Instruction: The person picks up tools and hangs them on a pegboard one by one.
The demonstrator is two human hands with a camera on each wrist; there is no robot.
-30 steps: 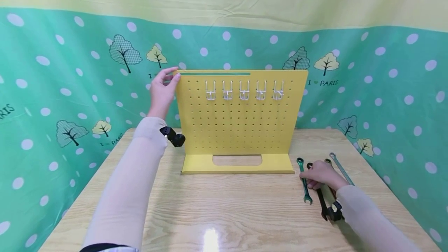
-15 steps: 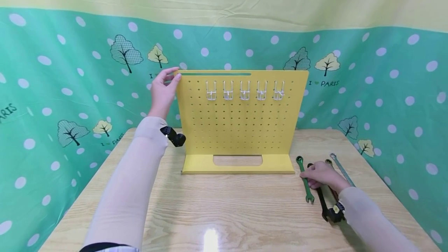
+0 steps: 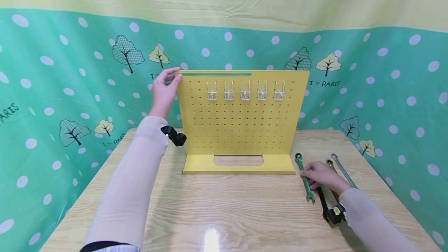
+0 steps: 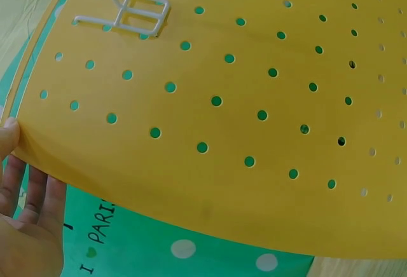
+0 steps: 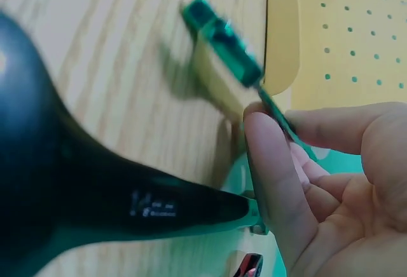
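Observation:
My left hand (image 3: pixel 163 92) pinches the upper left corner of a yellow pegboard (image 3: pixel 238 127) between thumb and fingers. White wire hooks (image 3: pixel 245 90) hang in a row across the board's upper part; one hook (image 4: pixel 137 13) shows in the left wrist view. At the right, my right hand (image 3: pixel 323 175) pinches a green combination wrench (image 3: pixel 308 193) by its middle, between thumb and forefinger. In the right wrist view the green wrench (image 5: pixel 222 42) appears raised from the wood. Close by lies a black wrench (image 3: pixel 322 203), partly hidden under the right hand.
A gold-coloured wrench (image 3: pixel 329 163) and a silver wrench (image 3: pixel 344 171) lie right of the right hand, partly covered by hand and sleeve. The pegboard stands on its yellow base (image 3: pixel 238 169) on the wooden table (image 3: pixel 224 209). A green dotted curtain (image 3: pixel 224 46) hangs behind.
The green wrench has turned slightly in my right hand, its ring end shifting left and up, its forked end right. My left hand stays at the board's corner.

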